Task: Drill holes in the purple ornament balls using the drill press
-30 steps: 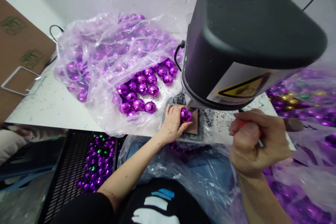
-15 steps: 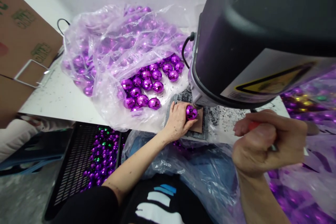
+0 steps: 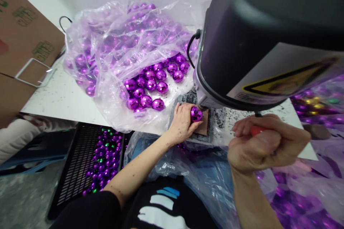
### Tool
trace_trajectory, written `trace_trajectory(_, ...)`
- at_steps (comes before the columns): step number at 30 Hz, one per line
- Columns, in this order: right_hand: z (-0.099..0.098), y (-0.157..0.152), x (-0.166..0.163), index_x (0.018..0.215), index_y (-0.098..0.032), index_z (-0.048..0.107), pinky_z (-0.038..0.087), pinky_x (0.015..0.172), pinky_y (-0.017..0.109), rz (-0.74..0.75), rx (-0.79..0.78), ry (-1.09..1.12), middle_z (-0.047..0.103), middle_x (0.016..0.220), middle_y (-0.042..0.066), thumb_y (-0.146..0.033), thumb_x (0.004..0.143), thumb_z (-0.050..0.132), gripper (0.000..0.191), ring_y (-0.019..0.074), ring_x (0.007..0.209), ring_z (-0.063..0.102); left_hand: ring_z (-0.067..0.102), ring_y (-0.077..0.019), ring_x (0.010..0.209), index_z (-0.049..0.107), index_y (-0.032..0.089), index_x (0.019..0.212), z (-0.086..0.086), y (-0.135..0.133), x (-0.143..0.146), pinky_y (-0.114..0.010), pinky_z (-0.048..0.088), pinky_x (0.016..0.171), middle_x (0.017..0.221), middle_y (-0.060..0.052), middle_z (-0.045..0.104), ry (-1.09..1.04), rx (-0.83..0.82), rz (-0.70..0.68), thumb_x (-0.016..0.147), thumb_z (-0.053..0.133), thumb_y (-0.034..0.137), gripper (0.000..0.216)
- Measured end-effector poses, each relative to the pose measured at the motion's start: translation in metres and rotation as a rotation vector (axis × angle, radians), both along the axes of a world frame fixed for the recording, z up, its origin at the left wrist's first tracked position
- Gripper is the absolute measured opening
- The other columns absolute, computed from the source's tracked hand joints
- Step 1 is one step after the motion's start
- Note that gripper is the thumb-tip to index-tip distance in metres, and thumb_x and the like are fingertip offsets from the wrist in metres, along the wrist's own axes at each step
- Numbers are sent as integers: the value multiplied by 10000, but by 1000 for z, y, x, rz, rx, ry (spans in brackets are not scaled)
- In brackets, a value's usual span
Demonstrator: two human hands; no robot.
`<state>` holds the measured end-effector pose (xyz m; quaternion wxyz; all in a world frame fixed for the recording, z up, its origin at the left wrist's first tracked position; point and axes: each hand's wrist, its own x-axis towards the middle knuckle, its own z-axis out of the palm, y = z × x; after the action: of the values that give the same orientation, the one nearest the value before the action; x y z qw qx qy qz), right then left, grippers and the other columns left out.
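Under the dark drill press point(image 3: 258, 43), my left hand point(image 3: 182, 121) grips a shiny purple faceted ball point(image 3: 196, 114) between thumb and fingers. The ball rests over a brown pad point(image 3: 203, 125) on the machine's grey base plate point(image 3: 212, 132). The drill's tip by the ball is mostly hidden by the housing. My right hand point(image 3: 266, 143) is closed around a red-tipped lever handle point(image 3: 256, 130) at the machine's right. Left of the base, many similar purple balls point(image 3: 150, 85) spill from a clear plastic bag point(image 3: 115, 46).
A cardboard box point(image 3: 24, 43) stands at the left. Below the table edge is a black crate point(image 3: 72, 164) of purple and green balls. More bagged balls point(image 3: 298, 200) lie at the right. Dark shavings point(image 3: 228, 120) litter the white tabletop point(image 3: 70, 103). Another person's sleeve point(image 3: 16, 139) shows at left.
My right hand has shifted slightly left with the lever handle. My left hand and the ball stay almost where they were.
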<state>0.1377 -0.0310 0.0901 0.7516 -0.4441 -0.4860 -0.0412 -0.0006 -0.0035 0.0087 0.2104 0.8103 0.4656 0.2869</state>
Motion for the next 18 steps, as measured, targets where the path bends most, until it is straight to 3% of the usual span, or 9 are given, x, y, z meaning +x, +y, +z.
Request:
trace_trajectory(9, -5, 3, -2, 733, -165, 576, 339, 410, 242, 30, 53, 24, 358, 553, -13, -293, 865, 510, 196, 79, 452, 432, 525, -296, 1246, 438, 151, 1294, 0, 0, 0, -521, 306, 1175, 1298, -165, 565, -21, 14, 2, 934, 582, 406, 464)
trace_trajectory(15, -28, 7, 2, 742, -148, 574, 394, 419, 226, 92, 62, -16, 413, 544, -23, -277, 838, 520, 169, 72, 475, 463, 512, -303, 1252, 443, 144, 1292, -2, 1, 0, -526, 317, 1166, 1303, -174, 553, -51, 24, -7, 933, 576, 413, 468)
trace_trajectory(18, -17, 2, 4, 713, -147, 577, 395, 410, 242, 99, 20, -4, 424, 534, -24, -324, 848, 510, 233, 80, 459, 461, 508, -305, 1257, 441, 150, 1299, -3, 0, -1, -527, 316, 1164, 1302, -171, 552, -63, 20, -12, 933, 578, 412, 471)
